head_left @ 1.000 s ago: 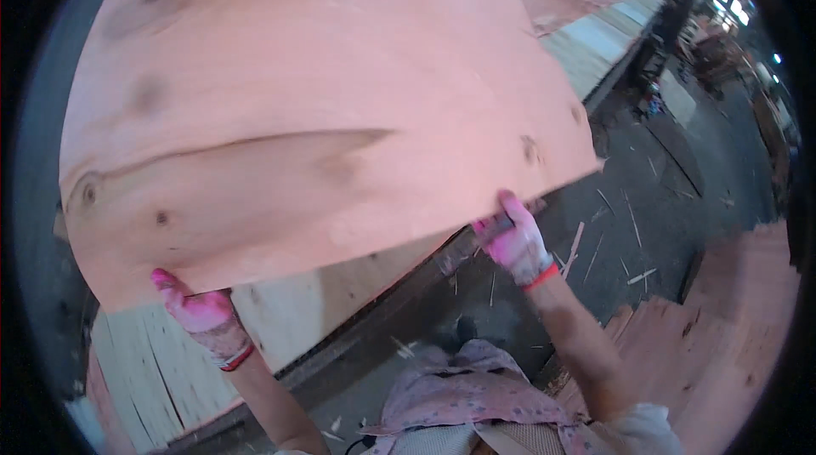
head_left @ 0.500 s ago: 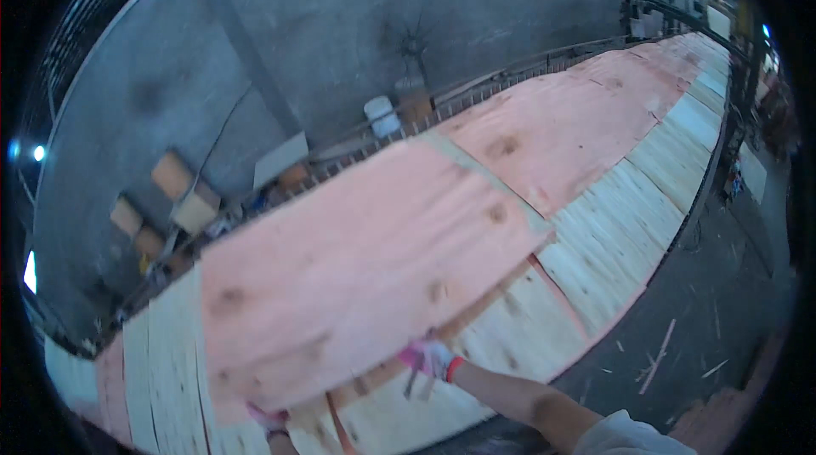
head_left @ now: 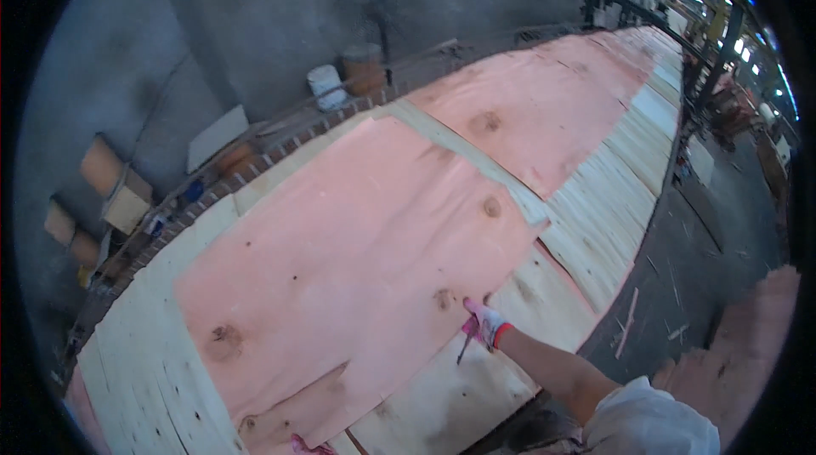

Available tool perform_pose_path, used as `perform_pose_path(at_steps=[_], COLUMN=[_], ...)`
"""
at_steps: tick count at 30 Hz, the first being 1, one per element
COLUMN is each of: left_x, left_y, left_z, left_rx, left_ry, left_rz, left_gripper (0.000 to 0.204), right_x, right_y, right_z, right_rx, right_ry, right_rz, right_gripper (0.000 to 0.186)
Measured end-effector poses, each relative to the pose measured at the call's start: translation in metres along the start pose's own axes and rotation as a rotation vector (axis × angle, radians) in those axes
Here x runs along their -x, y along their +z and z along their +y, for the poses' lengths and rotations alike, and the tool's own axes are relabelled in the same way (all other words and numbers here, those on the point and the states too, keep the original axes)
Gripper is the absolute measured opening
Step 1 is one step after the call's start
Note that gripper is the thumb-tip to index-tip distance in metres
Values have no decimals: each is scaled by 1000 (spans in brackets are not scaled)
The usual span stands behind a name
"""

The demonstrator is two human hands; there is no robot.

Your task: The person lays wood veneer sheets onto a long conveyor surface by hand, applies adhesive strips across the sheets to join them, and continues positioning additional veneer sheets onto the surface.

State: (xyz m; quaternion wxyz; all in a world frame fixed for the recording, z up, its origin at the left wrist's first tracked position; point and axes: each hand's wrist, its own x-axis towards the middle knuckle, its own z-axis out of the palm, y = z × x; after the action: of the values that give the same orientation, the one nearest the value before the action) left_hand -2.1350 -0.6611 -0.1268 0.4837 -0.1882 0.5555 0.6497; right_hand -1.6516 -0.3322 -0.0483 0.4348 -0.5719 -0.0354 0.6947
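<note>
A large pink veneer sheet [head_left: 340, 234] with brown knots lies over pale veneer sheets [head_left: 442, 395], its surface slightly rippled and split near the near left corner. My right hand [head_left: 486, 324], in a pink and white glove with a red cuff, is closed at the sheet's near edge. A thin dark tool [head_left: 465, 346] sticks out below that hand; its kind is too blurred to tell. My left hand [head_left: 311, 446], in a pink glove, shows only in part at the bottom of the picture, with its fingers closed on the near edge of the same sheet.
Another pink sheet [head_left: 527, 115] lies farther along the layup, past a narrow pale gap. A toothed rail [head_left: 280, 147] runs along the wall side. A white bucket [head_left: 326, 87] and boards [head_left: 217, 139] stand behind it. Wood scraps [head_left: 627, 323] litter the floor at right.
The near pink sheet has shifted toward me, baring pale veneer along its far edge. It lies flatter. Both hands have stayed at its near edge, and the view has turned somewhat.
</note>
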Motion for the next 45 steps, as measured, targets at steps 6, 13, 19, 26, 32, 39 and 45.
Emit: perform_pose_path(at_steps=[6, 13, 19, 26, 32, 39, 45], left_x=[-69, -83, -71, -44, -26, 18, 37], left_y=[-143, -138, -140, -88, 108, 220, 190], left_z=[-15, -8, 5, -27, 48, 77, 125], left_rx=[7, 180, -23, -195, 60, -43, -364], left_ry=[340, 291, 187, 344, 386, 681, 780], left_rz=[23, 153, 128, 101, -306, 2, -297], left_gripper=[53, 48, 43, 52, 43, 43, 47], right_x=[36, 12, 74, 164, 58, -43, -39], right_y=[62, 57, 108, 70, 89, 83, 75], right_z=[14, 29, 3, -48, -69, -85, -87], right_rx=[151, 535, 309, 239, 48, 30, -94], right_ry=[55, -238, -255, -412, -373, -145, -183], right_rz=[-103, 127, 56, -140, -207, 24, 77], right_gripper=[32, 63, 25, 13, 32, 24, 15])
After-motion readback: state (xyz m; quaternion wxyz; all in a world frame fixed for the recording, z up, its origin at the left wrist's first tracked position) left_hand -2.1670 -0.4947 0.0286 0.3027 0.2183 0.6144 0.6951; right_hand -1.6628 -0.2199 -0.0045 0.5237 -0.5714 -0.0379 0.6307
